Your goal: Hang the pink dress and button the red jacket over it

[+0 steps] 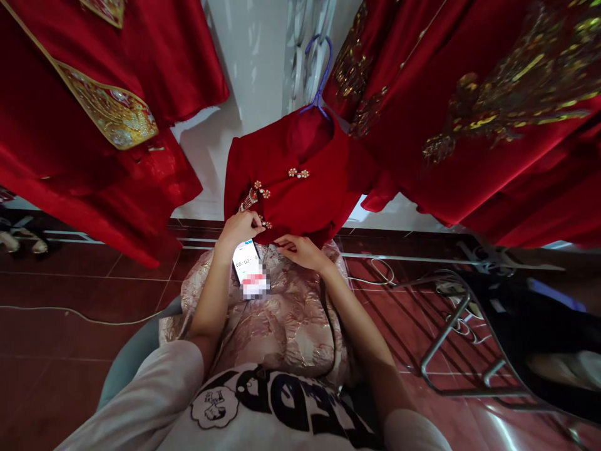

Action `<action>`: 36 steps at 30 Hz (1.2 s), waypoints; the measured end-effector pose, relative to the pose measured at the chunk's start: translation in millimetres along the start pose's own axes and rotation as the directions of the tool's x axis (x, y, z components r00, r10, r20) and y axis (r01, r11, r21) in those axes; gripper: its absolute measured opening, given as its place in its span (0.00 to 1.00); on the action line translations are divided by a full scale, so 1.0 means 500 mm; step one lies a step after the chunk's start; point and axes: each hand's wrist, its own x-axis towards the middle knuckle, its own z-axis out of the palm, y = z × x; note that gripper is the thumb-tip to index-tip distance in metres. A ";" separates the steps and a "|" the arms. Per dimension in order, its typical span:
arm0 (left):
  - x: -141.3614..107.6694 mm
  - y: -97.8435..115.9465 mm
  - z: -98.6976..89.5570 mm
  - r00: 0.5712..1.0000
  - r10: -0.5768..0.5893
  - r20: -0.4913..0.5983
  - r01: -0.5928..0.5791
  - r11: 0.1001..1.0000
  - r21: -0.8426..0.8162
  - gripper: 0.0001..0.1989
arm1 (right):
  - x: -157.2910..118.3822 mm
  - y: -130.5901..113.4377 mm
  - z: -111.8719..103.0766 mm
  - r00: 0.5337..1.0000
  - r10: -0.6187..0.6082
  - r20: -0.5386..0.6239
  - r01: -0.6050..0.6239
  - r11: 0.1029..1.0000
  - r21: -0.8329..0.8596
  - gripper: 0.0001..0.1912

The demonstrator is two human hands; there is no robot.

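Note:
A red garment [310, 200] hangs in front of me, its lower part reaching my lap. Pearl-and-gold flower fastenings [298, 173] decorate its front, and a beaded tassel ornament [251, 199] is at its left. My left hand [240, 229] is at the lower left of the garment, thumb and forefinger closed at the lowest flower fastening [265, 223]. My right hand [302, 251] is just below the hem, fingers stretched and a little apart; I see nothing in them. A lit phone [247, 266] showing a timer lies on my lap below my left wrist.
A purple hanger [323, 75] carries the garment by a white wall rack [295, 56]. Red gowns [173, 56] with gold decoration hang on both sides. Patterned shiny cloth [286, 326] covers my lap. To the right stand a metal-framed chair [446, 332] and loose white cables [382, 272].

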 end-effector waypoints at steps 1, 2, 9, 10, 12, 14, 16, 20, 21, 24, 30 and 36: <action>-0.002 0.003 -0.001 1.000 -0.001 -0.023 0.001 1.000 -0.005 0.04 | 0.000 0.001 0.000 1.000 0.005 0.003 -0.005 1.000 0.007 0.11; -0.003 0.005 -0.003 0.999 0.006 -0.038 -0.006 1.000 -0.014 0.06 | 0.001 0.001 0.000 1.000 0.008 0.007 -0.008 1.000 0.015 0.11; 0.000 -0.002 -0.008 0.995 0.100 -0.023 -0.099 0.994 0.043 0.15 | 0.009 0.004 0.006 0.985 -0.112 -0.131 0.103 0.992 -0.075 0.14; 0.001 -0.003 -0.008 0.994 0.105 -0.021 -0.104 0.993 0.054 0.14 | 0.010 0.006 0.008 0.975 -0.145 -0.167 0.130 0.987 -0.100 0.15; 0.001 -0.003 -0.008 0.993 0.115 -0.022 -0.113 0.991 0.074 0.10 | 0.014 0.011 0.012 0.957 -0.197 -0.212 0.176 0.978 -0.112 0.17; 0.000 0.000 -0.008 0.992 0.118 -0.035 -0.113 0.988 0.104 0.07 | 0.016 0.015 0.016 0.949 -0.224 -0.221 0.208 0.974 -0.095 0.18; -0.002 0.003 -0.007 0.990 0.122 -0.065 -0.113 0.985 0.133 0.05 | 0.018 0.018 0.019 0.949 -0.231 -0.216 0.219 0.973 -0.077 0.19; -0.003 0.007 -0.004 0.986 0.143 -0.085 -0.130 0.981 0.145 0.04 | 0.019 0.024 0.020 0.962 -0.186 -0.198 0.179 0.982 -0.053 0.24; -0.003 0.007 -0.005 0.985 0.150 -0.080 -0.138 0.980 0.141 0.04 | 0.019 0.026 0.020 0.966 -0.175 -0.189 0.168 0.984 -0.050 0.25; 0.000 0.008 -0.010 0.979 0.185 -0.092 -0.171 0.976 0.134 0.04 | 0.020 0.030 0.020 0.972 -0.163 -0.170 0.158 0.986 -0.045 0.28; 0.001 0.027 -0.022 0.966 0.220 -0.137 -0.210 0.974 0.087 0.02 | 0.021 0.030 0.026 0.978 -0.139 -0.158 0.145 0.989 0.026 0.30; -0.006 0.042 -0.024 0.972 0.195 -0.131 -0.187 0.980 0.069 0.02 | 0.019 0.028 0.031 0.987 -0.088 -0.134 0.103 0.989 0.110 0.33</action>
